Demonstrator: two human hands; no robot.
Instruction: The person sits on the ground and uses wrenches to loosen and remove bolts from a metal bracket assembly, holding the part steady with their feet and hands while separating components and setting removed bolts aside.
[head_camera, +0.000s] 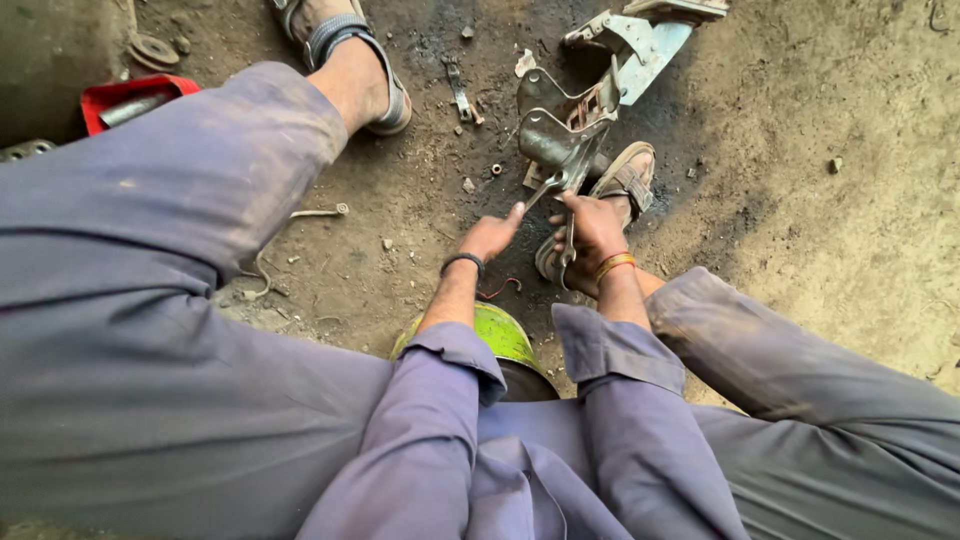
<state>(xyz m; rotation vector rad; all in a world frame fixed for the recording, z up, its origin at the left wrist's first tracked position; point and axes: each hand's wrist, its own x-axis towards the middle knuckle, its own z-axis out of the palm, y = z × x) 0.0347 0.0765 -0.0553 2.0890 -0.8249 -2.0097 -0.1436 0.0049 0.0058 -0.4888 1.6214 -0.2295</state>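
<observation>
The metal bracket (560, 135) lies on the dirt floor straight ahead of our two hands, just beyond the fingertips, its long axis running away from us and a little to the right, toward a paler plate (640, 45) further out. We pin it with our right foot in a sandal (625, 180), which sits just right of the grip.

Our right hand (592, 235) is closed around the shank of a wrench (560, 215); the tool's head points up and away from the palm and meets the near end of the bracket. Our left hand (490, 237) sits just left of it, fingers curled, thumb stretched toward a second, slimmer tool tip (540, 190) at the same joint; whether it truly clasps that tool we cannot tell.

The right hand is the nearer to the bracket. Behind the grip, between our knees, stands a green canister (500, 335); loose nuts (495, 169) lie to the left.
</observation>
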